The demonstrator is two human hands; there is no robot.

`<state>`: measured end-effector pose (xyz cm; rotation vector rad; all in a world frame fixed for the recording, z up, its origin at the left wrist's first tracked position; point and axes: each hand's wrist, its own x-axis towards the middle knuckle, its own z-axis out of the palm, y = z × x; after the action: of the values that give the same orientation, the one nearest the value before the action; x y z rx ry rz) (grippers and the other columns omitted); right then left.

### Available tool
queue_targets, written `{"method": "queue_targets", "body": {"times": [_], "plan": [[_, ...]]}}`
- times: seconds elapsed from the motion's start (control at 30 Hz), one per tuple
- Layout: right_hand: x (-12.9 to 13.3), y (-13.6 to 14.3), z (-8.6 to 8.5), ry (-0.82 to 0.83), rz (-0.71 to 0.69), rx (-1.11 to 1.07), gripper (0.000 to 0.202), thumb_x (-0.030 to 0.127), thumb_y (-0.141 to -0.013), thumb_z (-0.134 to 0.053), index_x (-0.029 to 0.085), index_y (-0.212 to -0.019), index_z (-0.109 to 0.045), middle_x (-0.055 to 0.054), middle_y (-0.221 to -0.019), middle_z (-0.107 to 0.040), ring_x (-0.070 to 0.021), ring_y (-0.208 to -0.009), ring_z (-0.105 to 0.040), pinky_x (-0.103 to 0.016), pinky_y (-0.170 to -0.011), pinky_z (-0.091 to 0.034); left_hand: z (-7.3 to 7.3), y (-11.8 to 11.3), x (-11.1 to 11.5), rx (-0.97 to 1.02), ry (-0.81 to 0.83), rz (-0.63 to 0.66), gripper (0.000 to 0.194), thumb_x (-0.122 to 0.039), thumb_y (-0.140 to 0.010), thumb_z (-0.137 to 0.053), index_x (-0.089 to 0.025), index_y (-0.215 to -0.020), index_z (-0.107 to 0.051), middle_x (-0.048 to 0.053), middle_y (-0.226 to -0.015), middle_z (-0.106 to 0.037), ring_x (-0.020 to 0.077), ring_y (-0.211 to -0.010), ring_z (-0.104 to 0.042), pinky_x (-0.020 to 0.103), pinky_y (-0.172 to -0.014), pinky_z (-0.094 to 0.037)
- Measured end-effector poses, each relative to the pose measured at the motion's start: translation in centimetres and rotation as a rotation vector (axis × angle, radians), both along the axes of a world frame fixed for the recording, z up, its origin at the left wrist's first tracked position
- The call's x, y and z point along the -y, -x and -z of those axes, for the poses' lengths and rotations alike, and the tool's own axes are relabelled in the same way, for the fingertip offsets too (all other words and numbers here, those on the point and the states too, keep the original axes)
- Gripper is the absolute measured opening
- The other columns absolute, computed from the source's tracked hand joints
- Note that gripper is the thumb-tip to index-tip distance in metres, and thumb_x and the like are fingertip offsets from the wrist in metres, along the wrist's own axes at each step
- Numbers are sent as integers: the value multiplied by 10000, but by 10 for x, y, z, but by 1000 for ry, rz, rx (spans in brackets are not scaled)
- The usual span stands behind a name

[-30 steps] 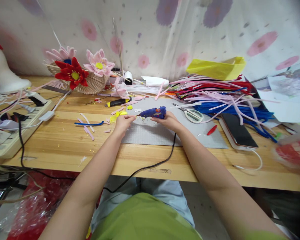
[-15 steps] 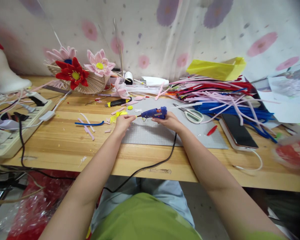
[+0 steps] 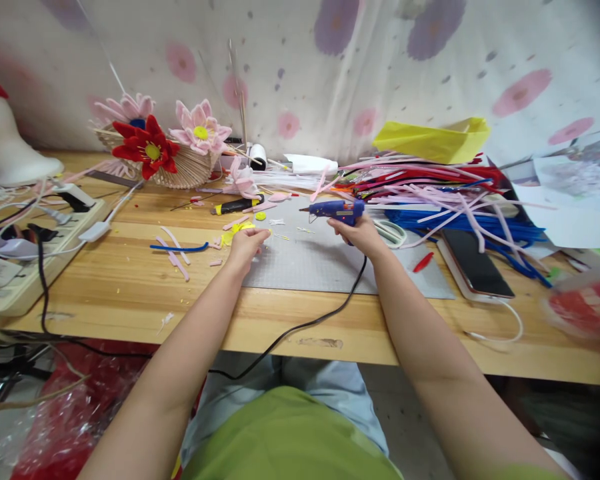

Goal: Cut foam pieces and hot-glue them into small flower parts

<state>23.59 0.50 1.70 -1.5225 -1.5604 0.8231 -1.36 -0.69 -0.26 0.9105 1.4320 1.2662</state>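
My right hand is closed round the handle of a blue glue gun, whose nozzle points left above the grey cutting mat. A black cord hangs from the gun. At the mat's left edge my left hand has its fingers pinched together; what they hold is too small to make out. Yellow petal-like pieces lie just behind that hand. Small yellow-tipped strips and white bits rest on the mat between the hands.
Fluffy red and pink flowers stand at the back left, near a cutter. Scissors, coloured pipe cleaners and a phone lie right. A power strip sits at far left.
The glue gun in my right hand has moved right and slightly up, away from my left hand. My left hand has barely shifted. Small yellow-tipped strips now show on the mat.
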Motion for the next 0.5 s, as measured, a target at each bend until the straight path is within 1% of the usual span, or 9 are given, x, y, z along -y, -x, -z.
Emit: {"method": "queue_targets", "body": {"times": [0.13,0.33,0.4,0.43,0.5], "plan": [[-9,-17,7,-27,139,-60,404,550,-653,-651,184,-559,-510,16,-442,-474,-85,-383,-389,-264,-412,-322,-1,0,1,20,-7,7,262,-321,-436,-747,-146,-595,-634,21,-619,-586,92,-567,-459,205,-442,-281],[-19,-30,25,-50,315,-39,414,565,-665,-624,176,-549,-545,29,-378,-433,-86,-361,-380,-259,-420,-345,-1,0,1,27,-18,13,279,-328,-431,-745,-141,-600,-625,9,-602,-565,84,-551,-457,188,-420,-286],[-22,-32,31,-57,353,-5,407,567,-662,-622,168,-594,-588,14,-406,-477,-111,-391,-433,-276,-457,-382,-1,-1,0,37,-12,-3,271,-315,-431,-744,-141,-594,-617,8,-603,-566,83,-548,-458,188,-417,-283],[-25,-33,34,-59,366,23,404,565,-662,-623,161,-632,-613,-7,-447,-525,-132,-432,-481,-290,-493,-409,-1,-1,0,41,-8,-14,262,-307,-436,-742,-141,-592,-613,5,-596,-560,81,-543,-455,188,-416,-279],[-28,-32,38,-62,376,101,419,561,-660,-629,149,-732,-657,-65,-598,-634,-192,-578,-585,-330,-599,-455,-1,-2,-1,51,-4,-38,241,-290,-453,-734,-141,-591,-605,-5,-577,-543,76,-526,-439,189,-417,-268]]}}
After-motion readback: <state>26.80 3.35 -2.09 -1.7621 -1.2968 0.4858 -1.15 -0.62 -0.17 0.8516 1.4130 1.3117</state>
